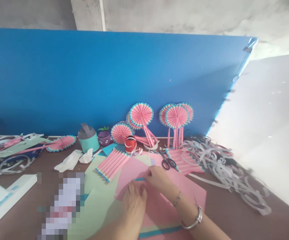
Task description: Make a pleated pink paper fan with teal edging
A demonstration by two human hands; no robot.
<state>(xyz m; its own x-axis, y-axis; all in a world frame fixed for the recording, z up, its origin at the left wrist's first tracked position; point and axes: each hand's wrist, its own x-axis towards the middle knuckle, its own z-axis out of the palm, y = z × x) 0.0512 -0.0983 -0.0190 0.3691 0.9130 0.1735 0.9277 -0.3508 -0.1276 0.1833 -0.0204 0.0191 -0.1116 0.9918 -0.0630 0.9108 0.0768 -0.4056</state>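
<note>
A pink sheet of paper with a blue and pale green border lies on the table in front of me. Its far edge has a narrow folded strip showing blue. My left hand rests on the paper at the left end of this strip, fingers stretched out and thumb apart. At the strip's right end, my right hand has its fingers curled closed on the paper's edge; the fingertips are partly hidden. Just beyond lie black-handled scissors and a pleated pink paper piece.
Finished round pink paper fans lean against the blue partition. White paper strips heap up at the right. A teal container, a purple cup and a red ball stand behind. Green sheets lie left.
</note>
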